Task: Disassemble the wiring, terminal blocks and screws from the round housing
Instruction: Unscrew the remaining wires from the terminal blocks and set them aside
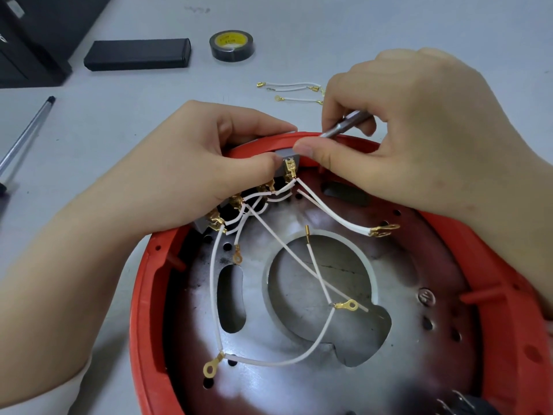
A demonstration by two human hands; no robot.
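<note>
A round red housing (143, 310) with a grey metal plate (299, 339) inside fills the lower view. White wires (269, 362) with gold ring and spade terminals run from grey terminal blocks (287, 154) at its far-left rim. My left hand (191, 169) grips the rim there, thumb pressed beside the upper block. My right hand (419, 130) holds a metal tool shaft (338, 130) whose tip reaches the rim, its thumb resting on the same block. Two loose white wires (290, 85) lie on the table beyond the housing.
On the grey table behind lie a roll of black tape (232, 44), a flat black case (137, 55) and a silver pen-like rod (27, 136) at the left. A dark object stands at the far-left corner.
</note>
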